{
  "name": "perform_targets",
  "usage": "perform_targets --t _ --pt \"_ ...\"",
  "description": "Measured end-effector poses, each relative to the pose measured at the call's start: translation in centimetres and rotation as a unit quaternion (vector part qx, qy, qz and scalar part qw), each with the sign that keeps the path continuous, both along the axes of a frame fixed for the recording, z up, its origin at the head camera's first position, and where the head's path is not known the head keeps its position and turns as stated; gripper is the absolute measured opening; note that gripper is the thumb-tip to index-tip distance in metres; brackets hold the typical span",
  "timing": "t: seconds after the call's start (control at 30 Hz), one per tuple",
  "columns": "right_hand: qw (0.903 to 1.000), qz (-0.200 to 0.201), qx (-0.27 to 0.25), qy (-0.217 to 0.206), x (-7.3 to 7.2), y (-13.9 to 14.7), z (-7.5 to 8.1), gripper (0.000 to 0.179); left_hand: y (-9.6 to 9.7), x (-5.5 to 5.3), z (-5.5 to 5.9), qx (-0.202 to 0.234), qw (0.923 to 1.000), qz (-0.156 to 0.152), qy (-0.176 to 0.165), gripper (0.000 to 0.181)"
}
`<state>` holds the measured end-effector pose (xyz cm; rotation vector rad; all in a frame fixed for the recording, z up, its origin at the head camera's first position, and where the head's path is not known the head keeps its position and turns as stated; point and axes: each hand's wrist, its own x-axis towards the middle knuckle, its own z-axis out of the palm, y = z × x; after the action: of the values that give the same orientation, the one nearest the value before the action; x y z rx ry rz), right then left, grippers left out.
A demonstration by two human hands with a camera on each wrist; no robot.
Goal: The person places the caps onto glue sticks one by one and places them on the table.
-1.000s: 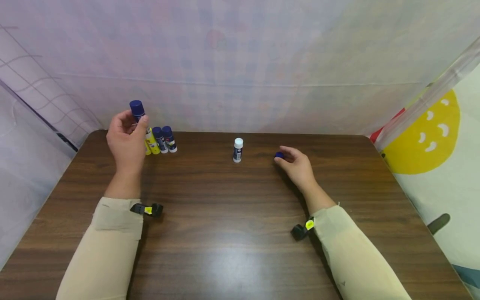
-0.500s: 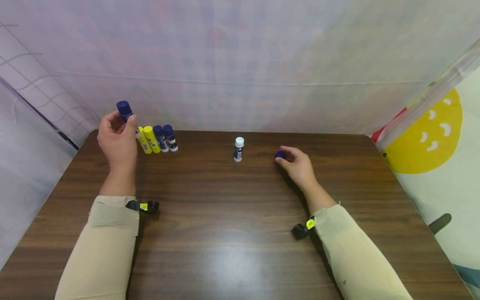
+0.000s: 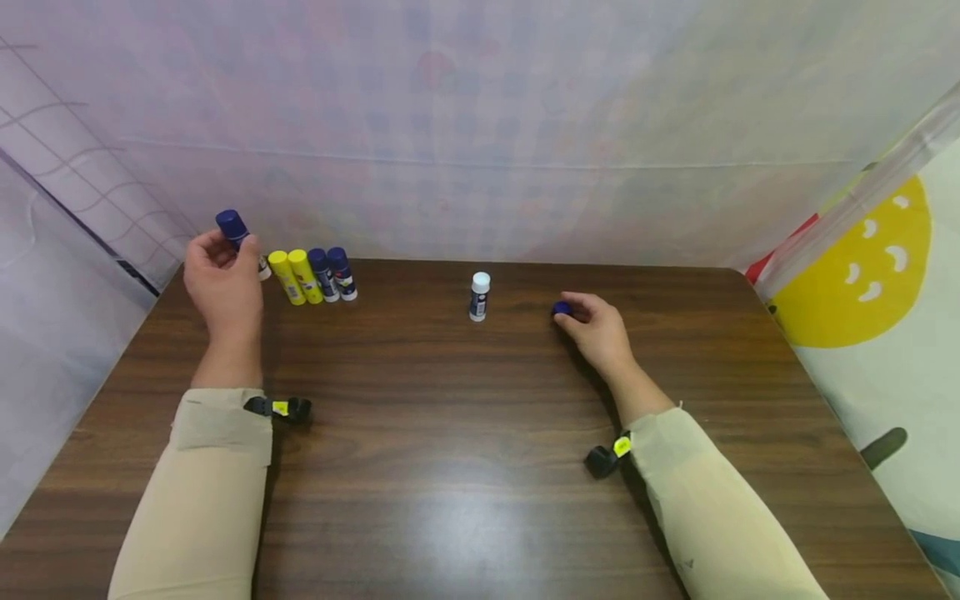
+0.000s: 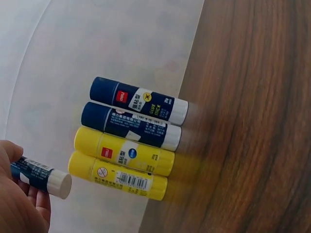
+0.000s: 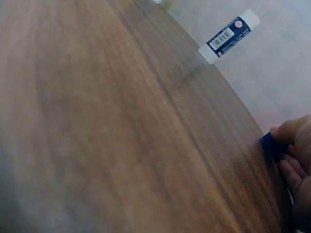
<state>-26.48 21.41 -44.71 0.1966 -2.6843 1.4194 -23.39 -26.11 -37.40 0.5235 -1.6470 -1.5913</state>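
My left hand (image 3: 225,283) grips a dark blue glue stick (image 3: 231,223), tilted, with its white base showing in the left wrist view. Just right of it stand two yellow glue sticks (image 3: 288,277) and two dark blue glue sticks (image 3: 342,273) in a tight upright row. Near the middle of the table's back stands a white-topped glue stick (image 3: 479,297) with a blue label and no blue cap on it. To its right, my right hand (image 3: 600,333) pinches a small blue cap (image 3: 561,308) between thumb and fingers, low at the tabletop; the fingers partly hide it.
The brown wooden table (image 3: 420,400) ends at a pale patterned curtain (image 3: 510,125) close behind the glue sticks. Each sleeve carries a black wrist camera, such as the left wrist camera (image 3: 288,408).
My left hand has moved left and slightly down with the blue glue stick, uncovering the yellow glue sticks. The right hand has stayed in place with the cap.
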Motion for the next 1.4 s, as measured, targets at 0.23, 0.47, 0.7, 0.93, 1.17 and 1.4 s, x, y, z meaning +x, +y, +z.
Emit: perform_targets --t 0.23,0.47,0.7,0.93,1.17,1.4 --pt "1.0000 0.001 0.007 0.005 -0.1 0.0 0.0 0.040 -0.4 0.1 -0.3 -0.006 0.9993 0.010 -0.036 0.020" --pt "0.9999 -0.005 0.007 0.008 -0.1 0.1 0.0 0.038 -0.7 0.1 -0.6 -0.009 0.9963 0.004 -0.086 0.023" --pt "1.0000 -0.006 0.005 0.004 0.0 0.1 0.1 0.037 -0.8 0.1 -1.0 -0.003 0.9921 -0.015 -0.125 0.025" --pt "1.0000 -0.007 0.004 0.005 0.0 0.0 0.1 0.036 -0.9 0.0 -1.5 -0.013 0.9894 -0.027 -0.142 0.025" --pt "0.9999 -0.009 0.007 0.008 0.0 -0.1 0.1 0.035 -0.9 0.0 -1.9 -0.029 0.9865 -0.036 -0.157 0.028" --pt "0.9999 -0.012 0.006 0.009 0.0 -0.1 0.1 0.035 -0.9 0.0 -2.0 -0.047 0.9820 -0.036 -0.179 0.039"
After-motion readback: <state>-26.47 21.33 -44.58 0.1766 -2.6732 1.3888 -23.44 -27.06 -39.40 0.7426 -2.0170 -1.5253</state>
